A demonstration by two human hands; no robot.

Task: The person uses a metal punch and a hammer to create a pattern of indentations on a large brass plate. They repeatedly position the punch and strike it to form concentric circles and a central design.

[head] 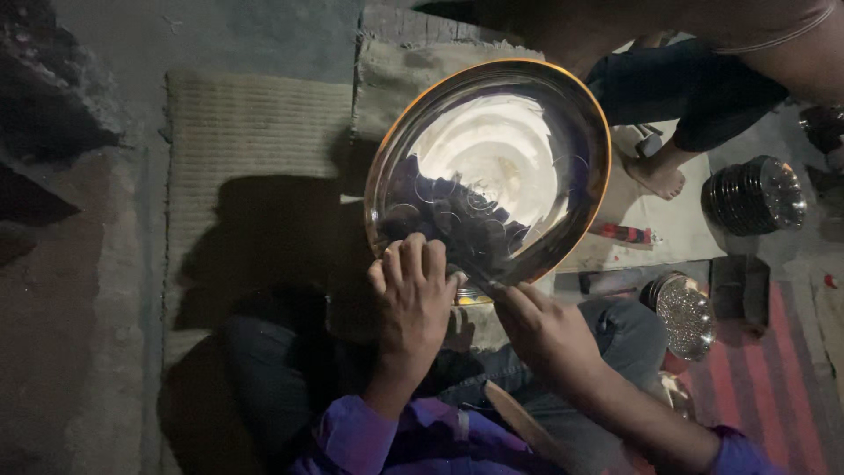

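Another person's bare foot (658,176) and stacked steel bowls (756,195) sit beyond. Left hand (411,295) and right hand (543,327) grasp the tilted round steel platter (492,158), face toward us.

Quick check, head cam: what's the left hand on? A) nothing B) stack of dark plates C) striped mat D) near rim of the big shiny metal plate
D: the left hand curls its fingers over the near rim of the large metal plate, with the right hand at the same rim.
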